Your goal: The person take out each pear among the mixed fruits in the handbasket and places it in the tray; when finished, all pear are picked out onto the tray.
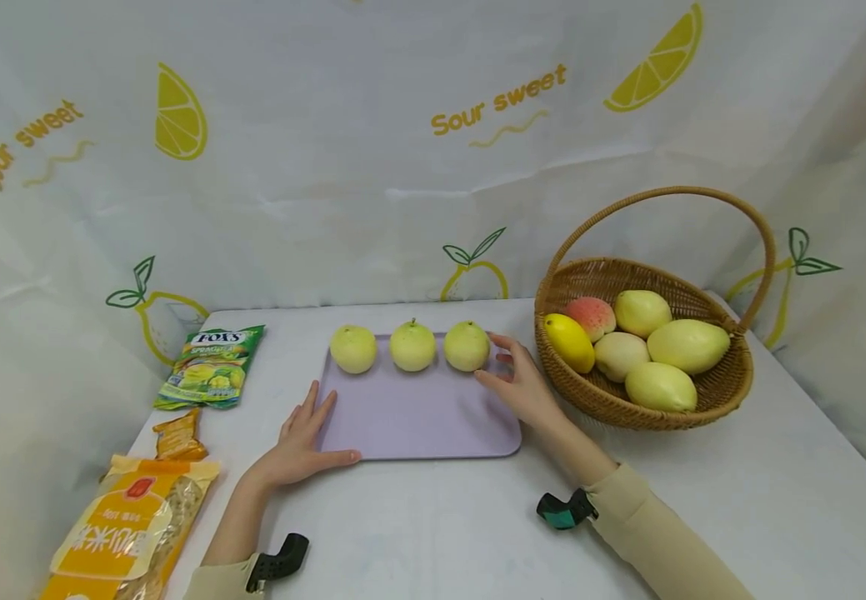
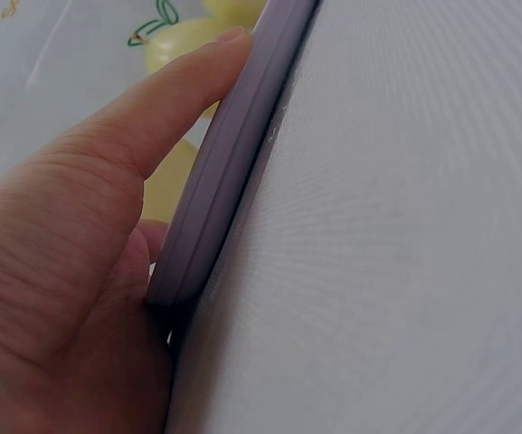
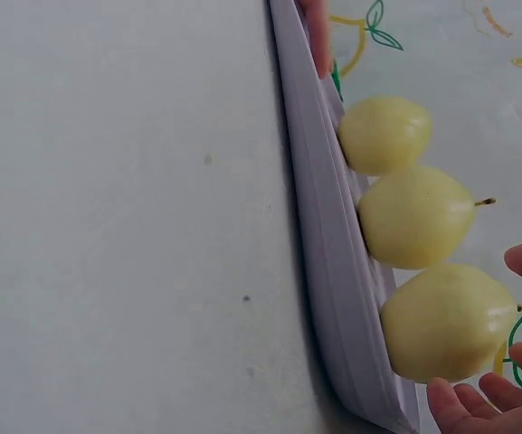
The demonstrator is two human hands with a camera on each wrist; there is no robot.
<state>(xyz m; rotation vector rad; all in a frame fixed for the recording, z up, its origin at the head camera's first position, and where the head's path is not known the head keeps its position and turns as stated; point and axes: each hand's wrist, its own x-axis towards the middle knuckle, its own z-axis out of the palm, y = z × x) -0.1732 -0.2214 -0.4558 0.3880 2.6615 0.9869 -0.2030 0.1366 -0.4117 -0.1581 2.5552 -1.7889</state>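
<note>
Three round, pale yellow-green pears stand in a row along the far side of a lilac tray: a left pear, a middle pear and a right pear. My left hand rests at the tray's near left corner with its fingers spread. In the left wrist view, the thumb lies against the tray's rim. Beside the right pear is my right hand, its fingers loosely bent and parted. A fingertip comes close to that pear in the right wrist view; contact is unclear.
A wicker basket with a tall handle stands right of the tray, holding a peach, a yellow fruit and several pale fruits. At the left lie a green candy bag, a small orange packet and a large yellow snack bag.
</note>
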